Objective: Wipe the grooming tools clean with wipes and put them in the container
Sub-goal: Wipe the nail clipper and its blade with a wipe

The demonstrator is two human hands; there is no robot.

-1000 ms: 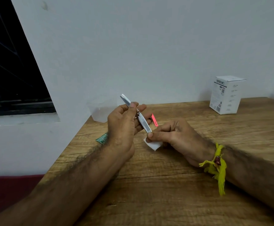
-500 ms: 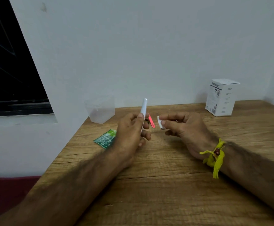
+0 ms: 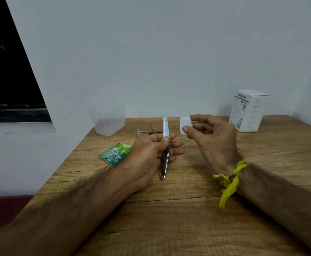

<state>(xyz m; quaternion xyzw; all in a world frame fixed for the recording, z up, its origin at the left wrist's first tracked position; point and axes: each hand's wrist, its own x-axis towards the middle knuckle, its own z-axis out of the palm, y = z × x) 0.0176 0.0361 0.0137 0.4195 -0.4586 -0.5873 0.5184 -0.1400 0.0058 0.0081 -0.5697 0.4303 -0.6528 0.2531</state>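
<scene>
The left hand (image 3: 151, 154) grips a long silver metal grooming tool (image 3: 165, 145) upright above the wooden counter (image 3: 188, 218); just right of it, the right hand (image 3: 212, 137) pinches a small white wipe (image 3: 184, 123); a clear plastic container (image 3: 107, 120) stands beyond the left hand.

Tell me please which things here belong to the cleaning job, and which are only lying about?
Belong to the job:
- metal tool, gripped in the left hand
- wipe, pinched by the right hand
- clear container
- other tools lying on the table

Lying about:
- green sachet, perhaps the wipe's packet
- white box
</scene>
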